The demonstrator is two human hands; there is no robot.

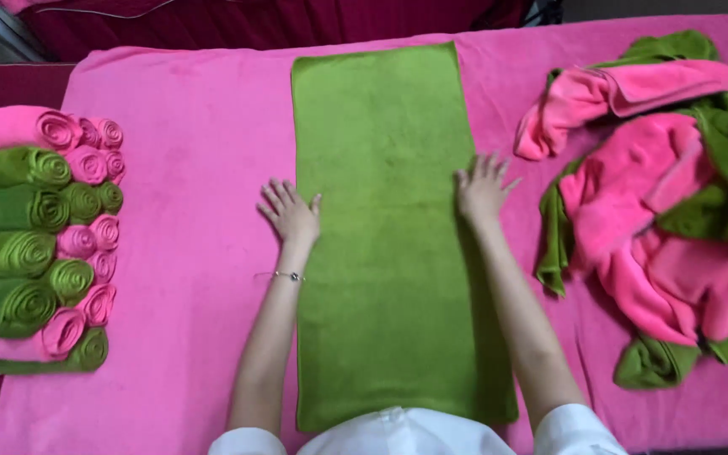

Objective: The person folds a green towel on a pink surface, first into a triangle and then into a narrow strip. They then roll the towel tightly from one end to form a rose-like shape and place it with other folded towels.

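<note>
- A bright pink terry cloth cover (204, 152) is spread over the whole long table, wrinkle-free in the middle and reaching the near edge by the person's white sleeves.
- Beyond the far edge a dark maroon fabric (297, 21) fills the background; a strip of dark red shows at the left, past the table's side.
- A long green terry towel folded into a narrow rectangle (389, 278) lies flat down the centre of the cover, its far short end close to the table's far edge and its near end just in front of the person's body.
- The left hand (290, 212) rests palm down with fingers spread and flat, touching the cover at the towel's left long edge; it grips nothing. A thin bracelet sits on that wrist.
- The right hand (482, 190) lies palm down with fingers fanned open on the towel's right long edge, pressing rather than grasping.
- Along the table's left side a stack of tightly rolled pink and green towels (44, 244) sits in rows, spiral ends facing the centre, well apart from the left hand.
- On the right side a loose heap of crumpled pink and green towels (659, 211) spreads to the table's right edge, near the right hand but not touching it.
- Bare pink cover lies open between the flat towel and the rolls, wider than the gap on the heap's side.
</note>
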